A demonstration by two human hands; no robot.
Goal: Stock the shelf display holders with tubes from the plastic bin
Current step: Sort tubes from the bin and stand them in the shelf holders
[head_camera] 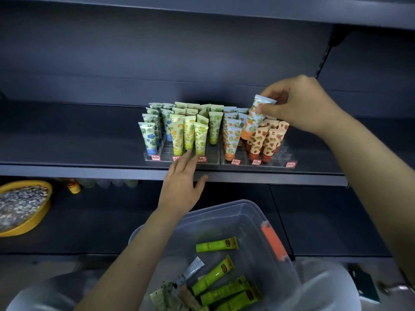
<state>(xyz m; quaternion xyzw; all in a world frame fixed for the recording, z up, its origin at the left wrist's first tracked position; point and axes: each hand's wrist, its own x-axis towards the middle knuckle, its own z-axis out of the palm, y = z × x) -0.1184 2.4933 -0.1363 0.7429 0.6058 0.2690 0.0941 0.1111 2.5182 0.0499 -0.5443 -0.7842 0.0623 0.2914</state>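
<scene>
Two clear display holders (215, 159) stand side by side on the dark shelf, filled with upright patterned tubes in blue, yellow, green, orange and strawberry prints. My right hand (298, 104) pinches the top end of an orange-print tube (253, 117), held tilted above the right holder's middle rows. My left hand (183, 182) lies with fingers straight at the shelf's front edge, its fingertips touching the left holder by the yellow-green tubes (188, 135). Below, the clear plastic bin (247, 212) holds several bright green tubes (216, 244) and a few other tubes.
A yellow bowl (33, 221) of speckled small items sits on the lower shelf at the left, with a small orange bottle (73, 186) behind it. An orange latch (272, 241) is on the bin's right rim. Dark shelf surface stretches left and right of the holders.
</scene>
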